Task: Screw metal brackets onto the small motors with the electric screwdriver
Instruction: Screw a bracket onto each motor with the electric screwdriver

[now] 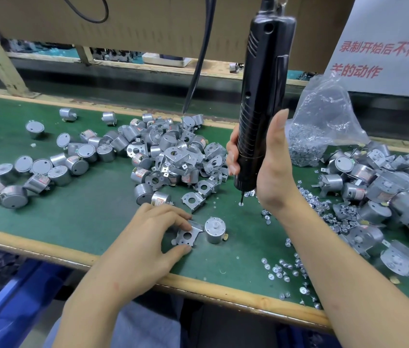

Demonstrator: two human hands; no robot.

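On the tabletop (85,212), left hand (148,237) pinches bracket (188,234) just left of upright motor (214,229); right hand (268,172) grips vertical electric screwdriver (261,96).

A green worktop (93,214) with a pale wooden edge crosses the view. Behind it hangs a brown cardboard panel (148,18), and at the right a white sign (384,46) with red characters. A blue crate (10,305) sits below.
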